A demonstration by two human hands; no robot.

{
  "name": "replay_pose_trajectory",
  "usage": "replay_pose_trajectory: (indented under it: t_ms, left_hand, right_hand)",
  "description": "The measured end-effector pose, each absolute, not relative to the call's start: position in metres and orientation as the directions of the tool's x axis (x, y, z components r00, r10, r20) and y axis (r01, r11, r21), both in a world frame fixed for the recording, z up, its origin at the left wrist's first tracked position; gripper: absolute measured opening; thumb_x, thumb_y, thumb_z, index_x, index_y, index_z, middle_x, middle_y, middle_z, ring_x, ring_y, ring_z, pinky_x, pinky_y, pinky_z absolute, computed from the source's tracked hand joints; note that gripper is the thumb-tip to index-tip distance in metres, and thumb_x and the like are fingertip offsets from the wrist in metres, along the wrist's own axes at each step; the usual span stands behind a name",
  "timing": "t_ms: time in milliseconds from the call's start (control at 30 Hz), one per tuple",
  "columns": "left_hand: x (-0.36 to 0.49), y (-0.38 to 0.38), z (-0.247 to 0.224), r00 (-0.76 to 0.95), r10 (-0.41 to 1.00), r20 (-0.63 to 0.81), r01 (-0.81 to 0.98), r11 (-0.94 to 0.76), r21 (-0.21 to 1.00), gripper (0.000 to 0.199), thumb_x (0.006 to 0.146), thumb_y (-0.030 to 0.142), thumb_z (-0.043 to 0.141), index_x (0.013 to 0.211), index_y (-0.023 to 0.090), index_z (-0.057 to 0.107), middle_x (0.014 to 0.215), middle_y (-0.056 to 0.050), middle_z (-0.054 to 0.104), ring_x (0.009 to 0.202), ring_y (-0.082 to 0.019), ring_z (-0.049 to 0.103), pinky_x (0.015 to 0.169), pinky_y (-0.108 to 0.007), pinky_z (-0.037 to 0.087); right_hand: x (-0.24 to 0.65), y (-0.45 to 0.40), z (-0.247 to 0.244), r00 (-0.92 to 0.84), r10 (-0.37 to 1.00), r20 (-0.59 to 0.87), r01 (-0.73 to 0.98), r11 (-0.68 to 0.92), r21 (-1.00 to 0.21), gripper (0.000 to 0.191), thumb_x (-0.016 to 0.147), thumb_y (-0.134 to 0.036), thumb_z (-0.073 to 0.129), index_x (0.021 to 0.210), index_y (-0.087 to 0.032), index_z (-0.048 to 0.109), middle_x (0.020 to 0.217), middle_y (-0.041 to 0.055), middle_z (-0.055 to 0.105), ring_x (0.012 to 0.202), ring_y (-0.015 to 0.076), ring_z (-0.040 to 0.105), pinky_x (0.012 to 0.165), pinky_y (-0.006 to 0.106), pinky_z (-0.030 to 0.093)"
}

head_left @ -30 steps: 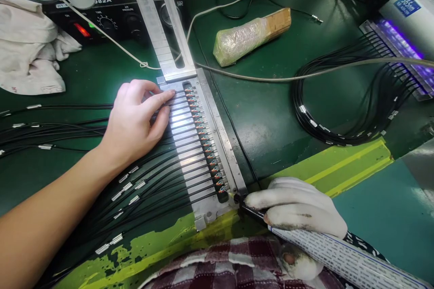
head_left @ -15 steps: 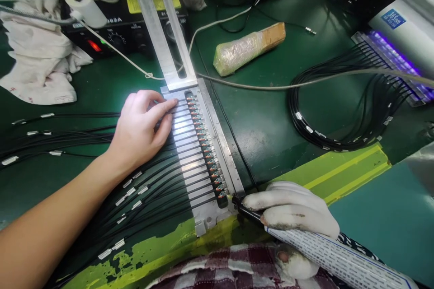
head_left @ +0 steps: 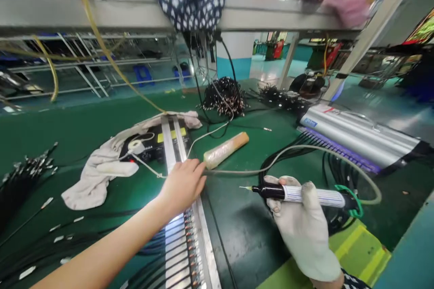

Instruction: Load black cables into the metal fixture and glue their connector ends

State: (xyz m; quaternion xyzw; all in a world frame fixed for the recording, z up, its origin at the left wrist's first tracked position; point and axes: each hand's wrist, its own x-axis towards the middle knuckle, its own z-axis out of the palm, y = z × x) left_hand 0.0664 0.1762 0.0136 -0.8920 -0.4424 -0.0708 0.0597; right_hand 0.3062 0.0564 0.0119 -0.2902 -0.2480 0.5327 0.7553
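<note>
My bare left hand (head_left: 185, 183) lies over the near end of a slotted metal bar (head_left: 172, 142), its fingers curled round that end; the fingertips are partly hidden. Below the wrist runs a metal cable fixture (head_left: 178, 253) with a row of black cables side by side, their stripped coloured wires at its right side. In my gloved right hand (head_left: 303, 230) is a glue syringe (head_left: 305, 195) with a black front, a white printed barrel and a thin needle pointing left. It is held above the table, well right of the fixture.
A black control box (head_left: 152, 142) stands partly under a white cloth (head_left: 98, 180). A wrapped block (head_left: 225, 150) lies behind my left hand. At right, a silver UV lamp (head_left: 359, 137) glows purple over more cables. A pale hose (head_left: 339, 148) loops to the syringe's rear. A shelf beam (head_left: 288, 16) crosses above.
My view has tilted up. The right hand has lifted the syringe off the wire ends and away to the right. My left hand has shifted from the cables to the slotted bar's end.
</note>
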Motion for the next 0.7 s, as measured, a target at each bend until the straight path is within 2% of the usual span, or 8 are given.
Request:
replay_pose_trajectory:
  t_ms: [67,100,200,233,333,400,533,700]
  left_hand:
    - [0.110,0.206,0.013,0.569,0.794,0.212,0.817,-0.575,-0.039,0.049,0.092,0.034,0.054,0.137,0.014,0.049,0.131,-0.019,0.059,0.119,-0.035,0.054,0.096,-0.048,0.041]
    - [0.127,0.220,0.011,0.544,0.809,0.222,0.833,-0.552,-0.027,0.056,0.089,0.036,0.060,0.138,0.012,0.048,0.130,-0.021,0.059,0.118,-0.036,0.055,0.096,-0.050,0.041]
    - [0.143,0.243,0.008,0.520,0.826,0.220,0.841,-0.540,0.038,0.058,0.084,0.035,0.066,0.134,0.010,0.051,0.110,-0.018,0.069,0.103,-0.034,0.064,0.088,-0.049,0.048]
    - [0.135,0.242,0.008,0.534,0.814,0.227,0.827,-0.560,0.062,0.056,0.085,0.035,0.064,0.135,0.012,0.050,0.111,-0.018,0.069,0.103,-0.033,0.064,0.088,-0.047,0.049]
    - [0.083,0.220,0.012,0.617,0.743,0.260,0.743,-0.659,0.117,0.061,0.090,0.043,0.058,0.145,0.022,0.039,0.135,-0.013,0.060,0.117,-0.027,0.060,0.098,-0.039,0.048]
    - [0.042,0.193,0.015,0.653,0.706,0.274,0.698,-0.701,0.146,0.062,0.090,0.047,0.056,0.146,0.028,0.036,0.137,-0.010,0.059,0.120,-0.026,0.058,0.100,-0.037,0.047]
    - [-0.005,0.138,0.020,0.567,0.732,0.378,0.645,-0.680,0.349,0.060,0.088,0.046,0.060,0.144,0.039,0.039,0.130,-0.005,0.063,0.112,-0.027,0.062,0.093,-0.036,0.052]
    - [-0.011,0.097,0.023,0.519,0.756,0.399,0.647,-0.652,0.395,0.066,0.080,0.044,0.068,0.140,0.049,0.043,0.123,0.000,0.068,0.103,-0.029,0.068,0.085,-0.036,0.059]
  right_hand:
    - [0.309,0.071,0.013,0.344,0.939,0.026,-0.699,0.274,-0.661,0.037,0.091,-0.058,0.059,0.090,-0.023,0.071,0.098,0.0066,0.074,0.066,0.0137,0.064,0.055,0.023,0.052]
    - [0.311,0.076,0.013,0.340,0.940,0.001,-0.725,0.263,-0.637,0.039,0.091,-0.060,0.058,0.092,-0.023,0.071,0.100,0.0068,0.074,0.067,0.0139,0.064,0.057,0.024,0.053]
    - [0.327,0.083,0.013,0.317,0.945,-0.077,-0.788,0.217,-0.576,0.045,0.087,-0.064,0.060,0.091,-0.021,0.071,0.102,0.0087,0.074,0.062,0.0130,0.062,0.056,0.025,0.053]
    - [0.335,0.084,0.015,0.326,0.941,-0.094,-0.792,0.218,-0.570,0.046,0.084,-0.065,0.063,0.089,-0.019,0.071,0.100,0.0091,0.074,0.059,0.0124,0.060,0.054,0.024,0.053]
    - [0.360,0.084,0.025,0.409,0.905,-0.115,-0.766,0.273,-0.582,0.046,0.079,-0.063,0.069,0.082,-0.017,0.070,0.093,0.0098,0.075,0.053,0.0111,0.057,0.047,0.022,0.049]
    - [0.366,0.085,0.033,0.425,0.899,-0.107,-0.754,0.286,-0.592,0.044,0.079,-0.060,0.071,0.083,-0.017,0.070,0.093,0.0100,0.075,0.052,0.0110,0.056,0.046,0.021,0.048]
    - [0.342,0.093,0.041,0.299,0.953,-0.057,-0.722,0.186,-0.666,0.046,0.074,-0.061,0.075,0.083,-0.016,0.068,0.088,0.0102,0.075,0.049,0.0109,0.055,0.045,0.021,0.045]
    - [0.290,0.107,0.024,0.023,0.999,-0.045,-0.553,-0.025,-0.832,0.056,0.075,-0.072,0.068,0.091,-0.018,0.068,0.083,0.0025,0.068,0.047,0.0056,0.046,0.040,0.017,0.030]
